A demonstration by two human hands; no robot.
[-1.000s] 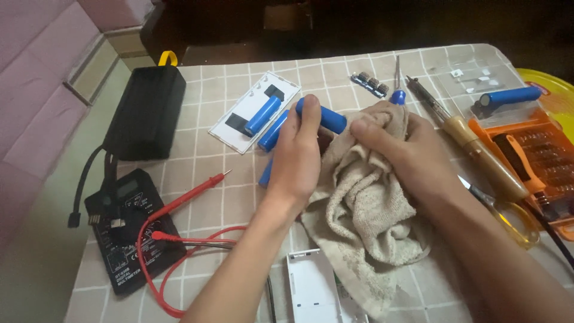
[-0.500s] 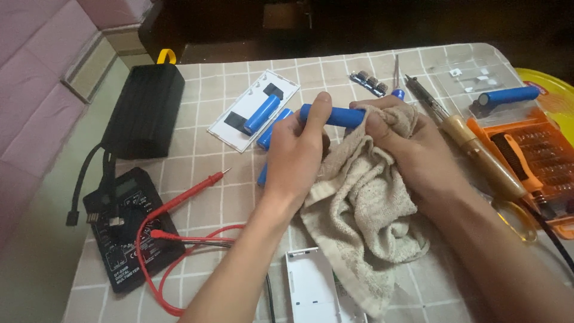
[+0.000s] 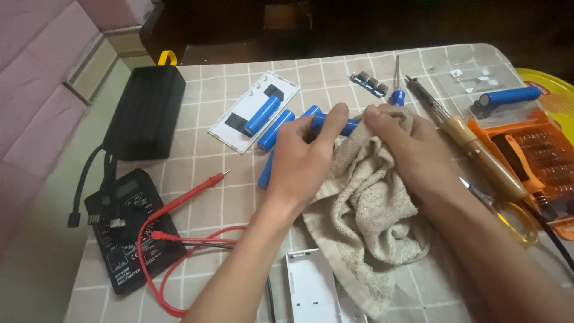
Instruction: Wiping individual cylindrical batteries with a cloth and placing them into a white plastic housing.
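Five blue cells (image 3: 262, 114), one in left hand (image 3: 305, 157)

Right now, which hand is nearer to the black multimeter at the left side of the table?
Left. The left hand holds a blue battery near the table's middle, to the right of the black multimeter. The right hand, on the beige towel, is farther right.

black multimeter (image 3: 128, 230) with red leads, lower left | black box (image 3: 146, 112), upper left | wooden-handled soldering iron (image 3: 472, 146), right | orange screwdriver case (image 3: 535, 158), right edge | white casing (image 3: 311, 293), bottom centre
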